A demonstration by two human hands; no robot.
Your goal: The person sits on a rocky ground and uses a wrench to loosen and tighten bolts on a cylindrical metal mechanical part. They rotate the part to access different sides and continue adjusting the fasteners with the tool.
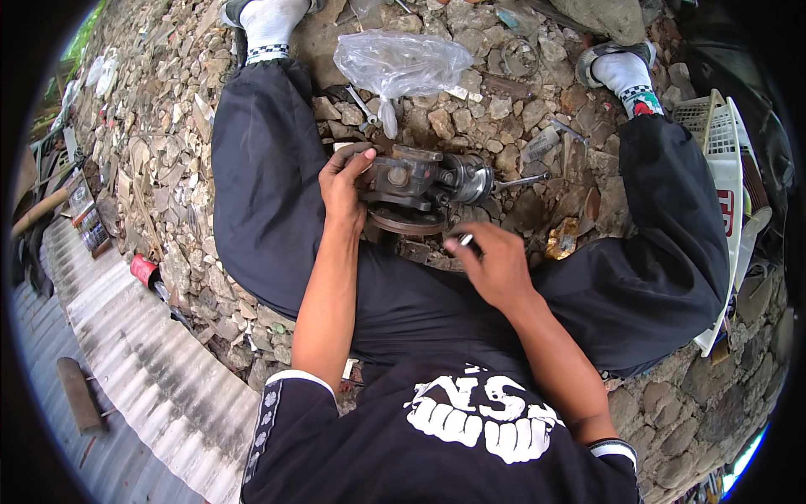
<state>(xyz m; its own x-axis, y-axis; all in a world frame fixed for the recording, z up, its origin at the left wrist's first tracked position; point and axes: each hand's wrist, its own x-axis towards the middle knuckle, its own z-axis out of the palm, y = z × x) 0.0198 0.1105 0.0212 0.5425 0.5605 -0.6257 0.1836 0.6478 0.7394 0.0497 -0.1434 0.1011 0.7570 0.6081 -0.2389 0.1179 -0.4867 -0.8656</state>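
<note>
Between my legs is a dark, greasy metal assembly [411, 181] with a bolted housing, a round rusty disc underneath and a shinier ring at its right end. My left hand [344, 189] grips the left side of this assembly, thumb on top. My right hand [495, 260], just below and right of the disc, is curled around a small shiny metal piece [464, 239], too small to identify. A spanner [525, 180] lies on the stones right of the assembly, and another spanner [359, 102] lies above my left hand.
Around me are rubble, a clear plastic bag [401, 59], a gold-coloured crumpled item [561, 238] and a white crate [718, 134] at right. At left lie corrugated sheets [143, 328], a red container [144, 269] and a wooden handle [38, 210]. My legs flank the assembly.
</note>
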